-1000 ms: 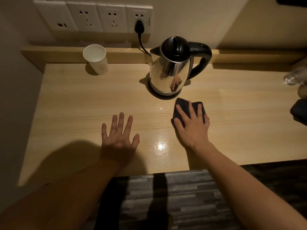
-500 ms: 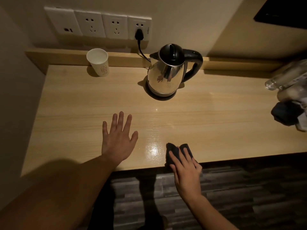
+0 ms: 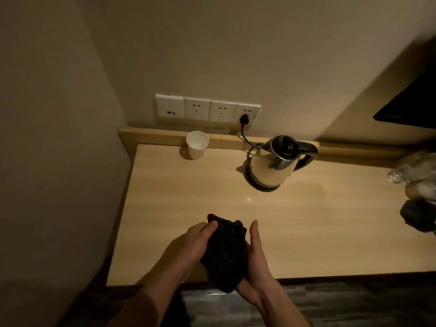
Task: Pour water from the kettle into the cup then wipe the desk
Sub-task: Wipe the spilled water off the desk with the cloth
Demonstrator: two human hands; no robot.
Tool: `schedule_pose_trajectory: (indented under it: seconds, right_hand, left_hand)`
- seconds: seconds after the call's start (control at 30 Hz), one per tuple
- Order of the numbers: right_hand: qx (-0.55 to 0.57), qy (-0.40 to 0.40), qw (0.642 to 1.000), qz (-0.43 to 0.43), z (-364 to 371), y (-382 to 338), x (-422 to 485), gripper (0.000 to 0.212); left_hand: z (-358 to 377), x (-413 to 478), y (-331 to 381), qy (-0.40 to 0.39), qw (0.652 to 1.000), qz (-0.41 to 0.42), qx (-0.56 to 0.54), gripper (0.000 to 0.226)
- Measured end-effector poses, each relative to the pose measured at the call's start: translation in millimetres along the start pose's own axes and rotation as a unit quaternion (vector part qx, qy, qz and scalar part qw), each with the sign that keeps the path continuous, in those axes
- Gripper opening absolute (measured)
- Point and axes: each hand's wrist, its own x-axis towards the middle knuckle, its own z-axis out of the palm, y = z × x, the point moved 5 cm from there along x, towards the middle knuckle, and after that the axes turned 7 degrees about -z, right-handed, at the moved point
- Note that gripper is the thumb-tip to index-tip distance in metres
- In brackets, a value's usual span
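Cloth (image 3: 225, 253) is what I am holding right now, a dark, soft bundle bunched up between both palms just over the near edge of the desk (image 3: 306, 220). My left hand (image 3: 188, 246) is curling its fingers (image 3: 211, 224) over the top of the bundle, and my right hand (image 3: 256, 263) is cupping it from the other side and below, fingers pressed together and lying flat along it, so both hands are closing on the cloth with nothing else in them. It is limp and light, I judge, and it is sagging wherever I am not supporting it (the lower end is drooping past the desk's edge). Gathering it in the middle and folding it into a flat pad seems the best hold, since loose corners will drag and smear. The kettle (image 3: 276, 165) is sitting upright on its base toward the back of the desk, cord running up to the wall socket (image 3: 246, 112); its shiny body looks slippery, so the black handle on its right is the place to take it. The paper cup (image 3: 197, 147) is standing at the back left, well apart from the kettle, thin-walled and easy to crush or tip.
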Motion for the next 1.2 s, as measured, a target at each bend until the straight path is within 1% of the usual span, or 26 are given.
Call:
schedule_pose_trajectory:
  seconds: [0.07,0.17,0.3,0.37,0.47,0.6,0.7,0.77,0.83,0.93,1.0,1.13,1.2]
  right_hand:
    - [-0.047,-0.016,0.999,-0.021,34.0,0.5,19.5,0.059]
    - [-0.125,-0.039,0.99,-0.06,76.2,1.7,50.5,0.052]
    - [-0.251,-0.007,0.962,-0.108,119.5,-2.8,91.3,0.026]
    - [-0.296,0.015,0.946,-0.129,134.6,-4.5,114.8,0.024]
    - [-0.349,0.054,0.92,-0.17,151.4,-13.2,151.4,0.021]
    - [-0.414,0.085,0.882,-0.208,161.6,-24.2,207.7,0.018]
    - [-0.46,0.093,0.857,-0.215,163.5,-28.5,252.2,0.018]
    - [-0.499,0.096,0.832,-0.224,166.2,-33.5,277.1,0.017]
    - [-0.538,0.093,0.803,-0.24,171.7,-37.4,295.7,0.014]
    - [-0.581,0.07,0.773,-0.244,176.1,-37.4,321.1,0.006]
    - [-0.605,0.05,0.757,-0.242,178.3,-37.5,333.1,0.017]
    - [-0.636,0.038,0.724,-0.264,181.3,-39.6,340.1,0.052]
    - [-0.653,0.037,0.708,-0.266,182.3,-40.4,335.5,0.066]
  left_hand:
    - [-32.2,-11.0,24.0,0.031,0.999,0.037,-0.013,0.035]
    - [-81.4,-9.3,44.9,0.069,0.994,0.069,-0.049,0.031]
    - [-130.2,1.4,67.4,0.111,0.989,0.093,-0.037,0.031]
    - [-149.6,12.0,74.4,0.137,0.985,0.093,-0.051,0.033]
    - [-171.7,35.3,83.1,0.158,0.981,0.091,-0.071,0.028]
    - [-193.2,70.0,97.6,0.217,0.97,0.096,-0.055,0.027]
    - [-204.8,97.2,112.8,0.252,0.961,0.101,-0.056,0.021]
    - [-211.6,114.5,123.2,0.272,0.955,0.11,-0.045,0.016]
    - [-216.9,131.6,130.6,0.284,0.952,0.115,-0.025,0.013]
    - [-223.3,157.8,138.7,0.298,0.947,0.116,0.006,0.011]
    - [-229.7,172.4,142.6,0.323,0.94,0.107,0.014,0.016]
    - [-237.6,193.0,140.6,0.366,0.924,0.103,0.037,0.012]
    - [-240.6,201.2,134.0,0.385,0.915,0.103,0.062,0.01]
